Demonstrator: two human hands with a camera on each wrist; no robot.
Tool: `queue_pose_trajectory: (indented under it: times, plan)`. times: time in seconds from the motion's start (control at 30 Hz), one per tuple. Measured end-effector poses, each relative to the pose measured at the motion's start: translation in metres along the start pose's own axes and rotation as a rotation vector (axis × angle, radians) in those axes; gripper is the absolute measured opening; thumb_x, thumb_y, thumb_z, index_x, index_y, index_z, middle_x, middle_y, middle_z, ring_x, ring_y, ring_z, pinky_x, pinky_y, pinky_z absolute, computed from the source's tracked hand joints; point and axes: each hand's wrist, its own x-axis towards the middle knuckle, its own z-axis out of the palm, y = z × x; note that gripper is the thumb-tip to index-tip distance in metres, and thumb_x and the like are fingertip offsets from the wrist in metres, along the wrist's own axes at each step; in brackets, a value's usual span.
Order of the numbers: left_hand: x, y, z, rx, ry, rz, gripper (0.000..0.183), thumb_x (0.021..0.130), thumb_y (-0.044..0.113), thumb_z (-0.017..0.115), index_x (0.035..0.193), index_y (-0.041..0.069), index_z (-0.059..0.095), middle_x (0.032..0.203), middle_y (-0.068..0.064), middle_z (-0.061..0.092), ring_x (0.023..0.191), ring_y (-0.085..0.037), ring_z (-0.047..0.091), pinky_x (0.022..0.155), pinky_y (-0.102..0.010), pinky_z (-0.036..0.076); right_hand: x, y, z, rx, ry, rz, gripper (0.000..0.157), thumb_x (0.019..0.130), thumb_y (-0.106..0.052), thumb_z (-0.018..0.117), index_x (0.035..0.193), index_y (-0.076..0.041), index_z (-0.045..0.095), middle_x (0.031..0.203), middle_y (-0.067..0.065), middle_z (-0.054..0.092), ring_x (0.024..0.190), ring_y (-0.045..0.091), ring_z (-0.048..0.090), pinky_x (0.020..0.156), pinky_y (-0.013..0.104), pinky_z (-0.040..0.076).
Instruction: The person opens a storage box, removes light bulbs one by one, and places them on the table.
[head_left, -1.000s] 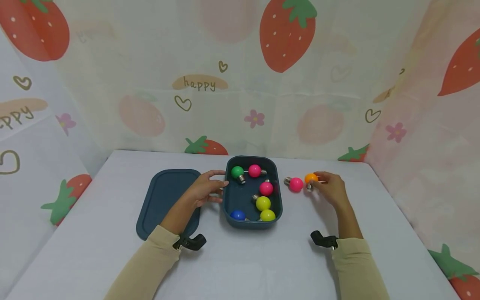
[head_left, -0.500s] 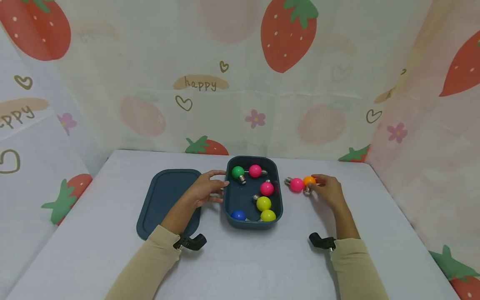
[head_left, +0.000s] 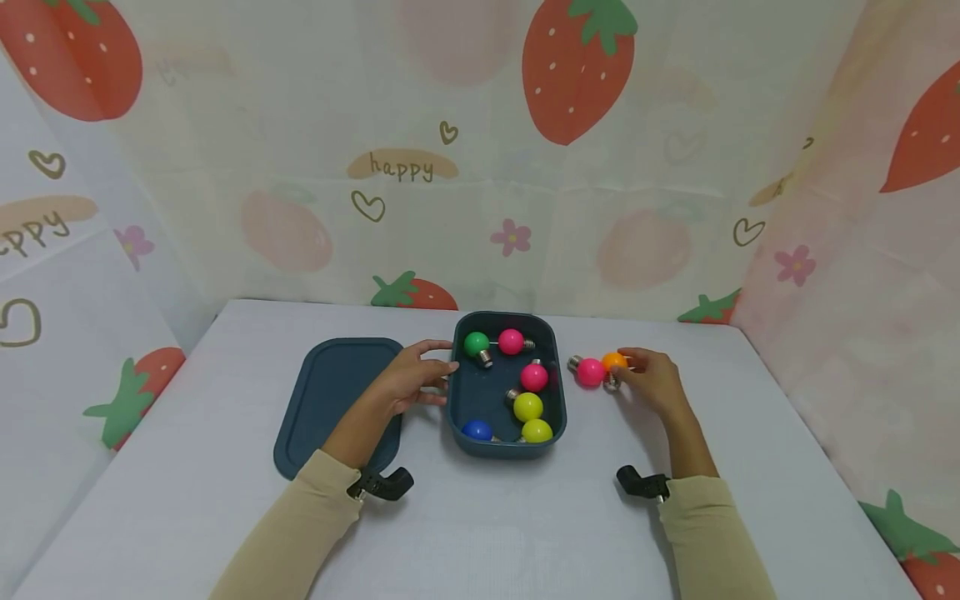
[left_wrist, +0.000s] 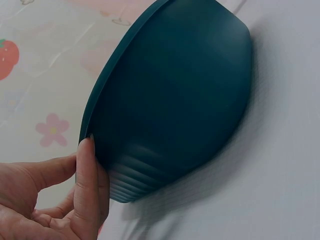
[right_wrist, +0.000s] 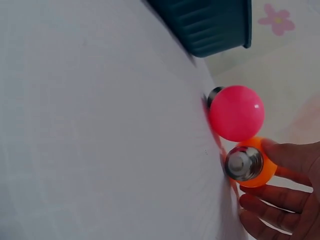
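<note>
My left hand (head_left: 411,379) holds the near-left rim of a dark blue box (head_left: 504,451), its fingertips right at the edge in the left wrist view. Inside the box lie a green bulb (head_left: 476,343), a blue bulb (head_left: 477,430), two pink bulbs (head_left: 512,341) and two yellow bulbs (head_left: 528,407). To the right of the box, my right hand (head_left: 654,379) pinches an orange light bulb (right_wrist: 267,167) between thumb and fingers, its metal base facing the right wrist camera. Against it lies another pink bulb (right_wrist: 236,113) with its base pointing toward the box.
A dark blue lid (head_left: 330,400) lies flat on the white table (head_left: 480,533), left of the box and partly under my left forearm. Strawberry-print cloth (head_left: 480,233) hangs behind the table and on both sides.
My right hand has moved slightly left with the orange bulb, bringing it up against the loose pink bulb, which has shifted a little. The left hand and box stay put.
</note>
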Motion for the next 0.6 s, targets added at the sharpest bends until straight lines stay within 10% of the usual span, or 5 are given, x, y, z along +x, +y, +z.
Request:
queue_pose_trajectory:
  times: [0.6]
  plan:
    - [-0.001,0.000,0.000,0.009,-0.005,-0.002,0.055,0.100,0.017,0.067,0.150,0.013,0.044,0.098,-0.010,0.063,0.079,-0.018,0.063,0.064,-0.032,0.061,-0.007,-0.017,-0.019,-0.076,0.057,-0.055,0.049,0.102,-0.027,0.063,0.139,0.004,0.057,0.129,0.028,0.063,0.121,0.044,0.059,0.097,0.053,0.052]
